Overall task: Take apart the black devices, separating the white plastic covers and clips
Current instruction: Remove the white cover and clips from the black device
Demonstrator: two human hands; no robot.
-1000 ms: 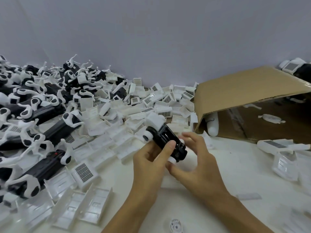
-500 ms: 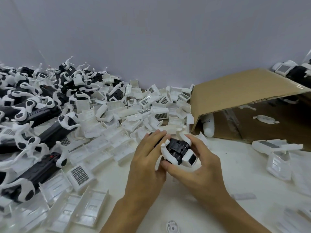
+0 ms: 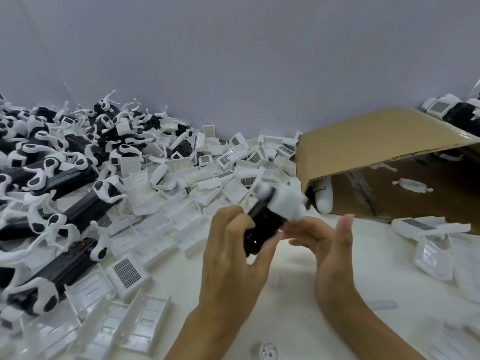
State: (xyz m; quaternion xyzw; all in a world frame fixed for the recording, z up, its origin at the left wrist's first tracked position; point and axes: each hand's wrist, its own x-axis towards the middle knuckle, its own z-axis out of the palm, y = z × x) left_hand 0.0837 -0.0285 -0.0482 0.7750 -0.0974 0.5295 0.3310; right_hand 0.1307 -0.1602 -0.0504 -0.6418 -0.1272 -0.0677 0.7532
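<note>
My left hand (image 3: 233,253) grips a black device (image 3: 262,227) in the middle of the view, tilted up to the right. A white plastic cover (image 3: 284,202), blurred by motion, sits on the device's upper end. My right hand (image 3: 330,248) is just right of the device, its fingers reaching loosely toward the lower edge of the white cover and its thumb raised apart. Whether those fingertips touch the cover is unclear. Many more black devices with white clips (image 3: 52,183) are piled at the left.
A heap of loose white covers (image 3: 207,178) spreads across the table behind my hands. An open cardboard box (image 3: 363,152) lies on its side at the right, white parts inside. More white parts (image 3: 428,237) lie right of my hands, and a small round white piece (image 3: 267,350) near the bottom edge.
The device has swung from lying cupped between both hands to tilting up in my left hand. My right hand has come off it, thumb lifted.
</note>
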